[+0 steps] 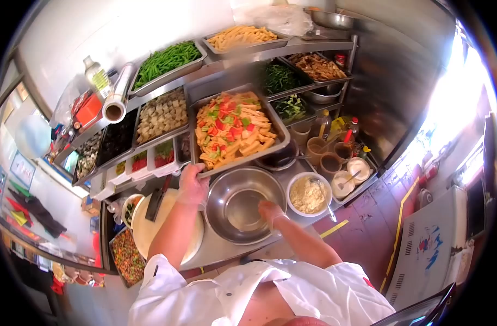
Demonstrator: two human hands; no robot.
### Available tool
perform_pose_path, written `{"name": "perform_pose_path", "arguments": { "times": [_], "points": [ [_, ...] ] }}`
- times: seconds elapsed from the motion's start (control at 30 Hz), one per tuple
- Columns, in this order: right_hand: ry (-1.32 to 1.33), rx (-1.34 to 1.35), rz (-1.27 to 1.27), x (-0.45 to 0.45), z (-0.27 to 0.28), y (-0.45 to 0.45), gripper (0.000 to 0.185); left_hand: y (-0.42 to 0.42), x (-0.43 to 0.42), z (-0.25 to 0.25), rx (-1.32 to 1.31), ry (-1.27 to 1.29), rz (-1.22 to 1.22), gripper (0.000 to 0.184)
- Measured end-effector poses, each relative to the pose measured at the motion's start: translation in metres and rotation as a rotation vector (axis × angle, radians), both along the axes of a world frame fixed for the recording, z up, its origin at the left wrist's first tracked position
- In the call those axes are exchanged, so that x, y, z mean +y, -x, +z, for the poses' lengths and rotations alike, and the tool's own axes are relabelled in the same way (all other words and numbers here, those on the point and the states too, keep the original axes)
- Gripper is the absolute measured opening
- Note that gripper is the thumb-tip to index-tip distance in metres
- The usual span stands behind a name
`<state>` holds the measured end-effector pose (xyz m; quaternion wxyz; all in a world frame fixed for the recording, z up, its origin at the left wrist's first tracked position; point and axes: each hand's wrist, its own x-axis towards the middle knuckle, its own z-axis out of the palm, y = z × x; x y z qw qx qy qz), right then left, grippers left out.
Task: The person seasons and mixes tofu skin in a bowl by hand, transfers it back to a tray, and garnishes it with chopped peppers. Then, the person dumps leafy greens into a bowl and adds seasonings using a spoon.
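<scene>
My left hand point(194, 183), in a clear plastic glove, is closed on the near left corner of a metal tray point(284, 142). The tray slants towards me and holds pale yellow sticks point(238, 146) topped with chopped red and green pepper. Below it stands a wide steel mixing bowl point(227, 228) with nothing visible inside. My right hand point(270, 213), gloved too, hangs over the right side of the bowl; its fingers are blurred, and I cannot make out whether they hold anything. Just right of the bowl sits a white tub point(308, 198) of pale crumbly paste with a spoon.
A cleaver point(157, 198) lies on the round chopping board point(191, 239) at left. Trays of green beans point(167, 64), yellow sticks point(240, 38) and tofu cubes point(162, 113) line the rack. Sauce cups point(331, 163) and bottles stand at right. Lower left is a diced vegetable tray point(128, 255).
</scene>
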<state>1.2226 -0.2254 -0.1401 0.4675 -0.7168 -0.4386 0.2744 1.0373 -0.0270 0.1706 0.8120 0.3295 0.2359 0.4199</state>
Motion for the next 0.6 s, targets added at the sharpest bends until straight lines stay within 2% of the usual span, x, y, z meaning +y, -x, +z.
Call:
{"name": "perform_pose_path", "arguments": {
  "times": [0.03,0.13,0.2,0.3,0.4,0.5,0.53,0.6],
  "points": [
    [-0.007,-0.113,0.021,-0.001,0.006,-0.003,0.012,-0.007,0.012,0.007,0.054,-0.034,-0.016,0.012],
    [0.105,0.089,0.005,-0.017,0.084,0.009,0.010,-0.028,0.058,0.009,0.108,-0.093,-0.049,0.012],
    [0.169,0.339,-0.085,-0.011,0.099,0.017,0.010,-0.047,0.090,-0.002,0.086,-0.152,-0.087,0.015],
    [0.071,0.973,-0.387,0.009,0.080,0.030,0.009,-0.079,0.119,0.006,0.083,-0.005,-0.028,0.020],
    [0.027,0.995,-0.384,0.010,0.084,0.034,0.006,-0.111,0.153,0.006,-0.030,0.135,0.016,0.021],
    [-0.003,0.983,-0.310,0.009,0.073,0.032,0.005,-0.131,0.151,0.014,-0.110,0.224,0.174,0.034],
    [0.023,0.967,-0.336,0.012,0.085,0.034,0.007,-0.137,0.147,0.014,-0.093,0.277,0.248,0.036],
    [0.070,0.934,-0.376,0.018,0.104,0.033,0.013,-0.134,0.131,0.009,-0.129,0.190,0.203,0.034]
  ]
}}
